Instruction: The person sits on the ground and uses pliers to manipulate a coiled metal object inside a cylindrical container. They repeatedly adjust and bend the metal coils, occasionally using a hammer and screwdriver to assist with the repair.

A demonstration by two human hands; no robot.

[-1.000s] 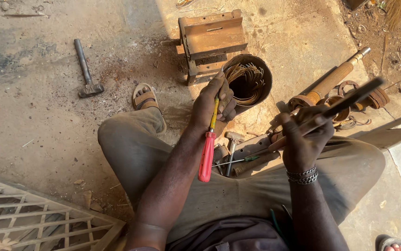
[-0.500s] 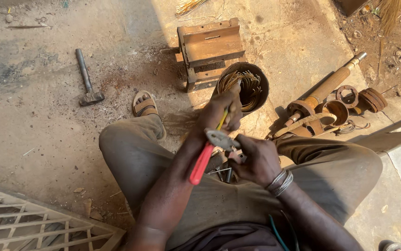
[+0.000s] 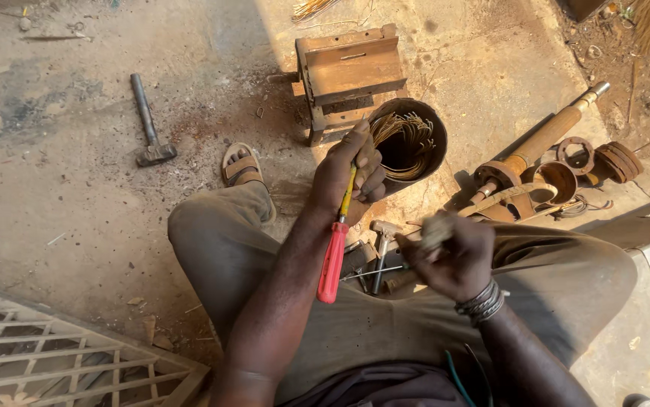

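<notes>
Gripping a red-handled screwdriver (image 3: pixel 334 256) in left hand (image 3: pixel 351 177), right hand (image 3: pixel 453 256) fisted around a blurred tool (image 3: pixel 436 230)

- Left hand (image 3: pixel 351 177) raised, fingers closed round a red-handled screwdriver (image 3: pixel 334 252); handle hangs down, yellow shank runs up into the fist.
- Right hand (image 3: pixel 453 256) clenched on a small blurred object; contents unclear.
- Round metal can (image 3: pixel 436 143) holding coiled wire sits just beyond the left hand.
- Rusty metal block (image 3: pixel 351 71) behind the can.
- Hammer (image 3: pixel 148 124) lies on the concrete, well apart to the left.
</notes>
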